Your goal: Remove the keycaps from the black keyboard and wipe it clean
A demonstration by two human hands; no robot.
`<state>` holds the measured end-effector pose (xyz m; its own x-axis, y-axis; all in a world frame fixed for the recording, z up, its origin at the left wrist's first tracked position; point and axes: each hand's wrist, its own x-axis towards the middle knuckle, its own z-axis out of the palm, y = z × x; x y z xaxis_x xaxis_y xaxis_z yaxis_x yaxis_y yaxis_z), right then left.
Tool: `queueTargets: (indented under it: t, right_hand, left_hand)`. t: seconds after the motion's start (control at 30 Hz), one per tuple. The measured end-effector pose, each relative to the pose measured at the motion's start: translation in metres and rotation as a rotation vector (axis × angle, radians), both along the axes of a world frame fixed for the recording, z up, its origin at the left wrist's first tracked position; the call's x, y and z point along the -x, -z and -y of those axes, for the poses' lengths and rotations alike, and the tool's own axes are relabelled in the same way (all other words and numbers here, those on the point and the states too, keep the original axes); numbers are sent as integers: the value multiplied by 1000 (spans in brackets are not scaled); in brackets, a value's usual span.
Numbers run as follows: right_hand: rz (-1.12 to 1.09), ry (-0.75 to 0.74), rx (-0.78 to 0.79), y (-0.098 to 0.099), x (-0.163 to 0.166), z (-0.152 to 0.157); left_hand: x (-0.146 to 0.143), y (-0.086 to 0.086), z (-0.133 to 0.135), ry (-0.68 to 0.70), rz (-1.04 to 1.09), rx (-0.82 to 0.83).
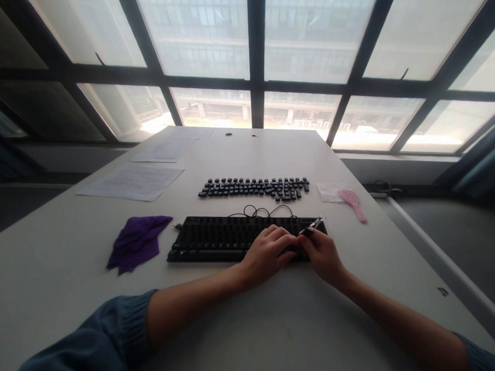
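A black keyboard [217,244] lies in front of me, many of its keycaps off and the bottom row partly in place. Over its right end, my right hand [326,257] is closed around a keycap puller [310,228] with a dark grip and thin metal wires that point up and away. My left hand [270,250] meets it there, palm down, fingers bent together at the right fingertips. Whatever those left fingers pinch is hidden. Behind the keyboard, loose black keycaps [253,187] stand in rows, less orderly at the right.
A crumpled purple cloth [138,242] lies left of the keyboard. Printed papers [132,181] are spread at the back left. On the right are a pink hairbrush [354,204] and a clear plastic bag [327,192]. The keyboard's thin cable [257,211] loops behind it on the white table [233,328].
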<state>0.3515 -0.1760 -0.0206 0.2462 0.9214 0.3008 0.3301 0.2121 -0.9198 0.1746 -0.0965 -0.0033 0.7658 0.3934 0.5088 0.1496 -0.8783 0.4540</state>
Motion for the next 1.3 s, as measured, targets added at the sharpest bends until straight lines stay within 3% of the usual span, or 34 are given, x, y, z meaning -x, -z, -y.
queueTargets:
  t: [0.2, 0.4, 0.5, 0.63, 0.73, 0.83, 1.03, 1.3]
  right_hand:
    - [-127, -2, 58, -4, 2, -2]
    - [-174, 3, 57, -1, 0, -3]
    - [-217, -17, 61, 2, -1, -5]
    - [-215, -44, 50, 5, -2, -6]
    - [-207, -49, 44, 5, -3, -5]
    - [-214, -59, 51, 5, -4, -5]
    - [-211, -75, 60, 6, -6, -5]
    - [-216, -74, 61, 4, -5, -5]
  left_hand:
    - [-1, 0, 6, 23, -78, -146]
    - [0, -12, 1, -8, -31, 28]
    - [0, -25, -28, -123, 13, 102]
    - [-12, -34, -93, -307, -21, 83]
    - [-28, -29, -134, -370, -160, 30]
    - [-40, -19, -155, -413, -267, -17]
    - [-49, -5, -159, -411, -336, -64]
    - [-48, -1, -158, -423, -348, -78]
